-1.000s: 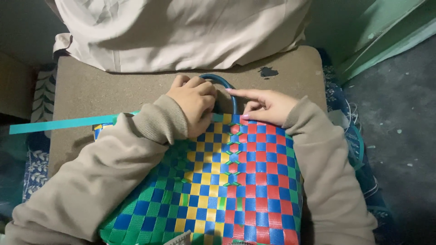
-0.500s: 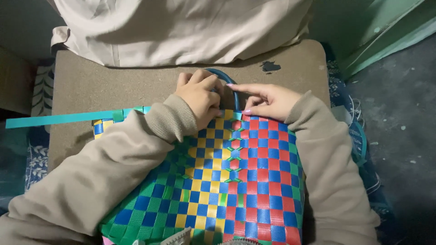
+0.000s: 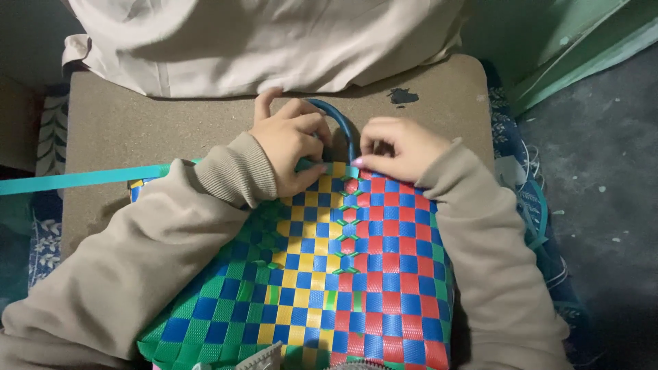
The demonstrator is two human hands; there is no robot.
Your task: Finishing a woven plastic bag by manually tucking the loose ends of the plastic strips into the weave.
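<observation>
Woven basket [image 3: 329, 274] of red, blue, yellow and green plastic strips lies across my lap and the brown worktop [image 3: 137, 123]. From the head view, my left hand [image 3: 291, 147] is clenched on the basket's top edge by the blue handle [image 3: 339, 123]; my right hand [image 3: 397, 147] pinches the rim. I'd brace the weave firmly and tug strips straight, not sideways. A teal strip [image 3: 75, 179] trails leftward.

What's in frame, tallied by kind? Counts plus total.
Hands: 2, left hand and right hand, both at the basket's top edge
Woven plastic basket: 1
Blue basket handle: 1
Loose teal strip: 1
Brown board: 1
Pale cloth: 1
Total: 7
</observation>
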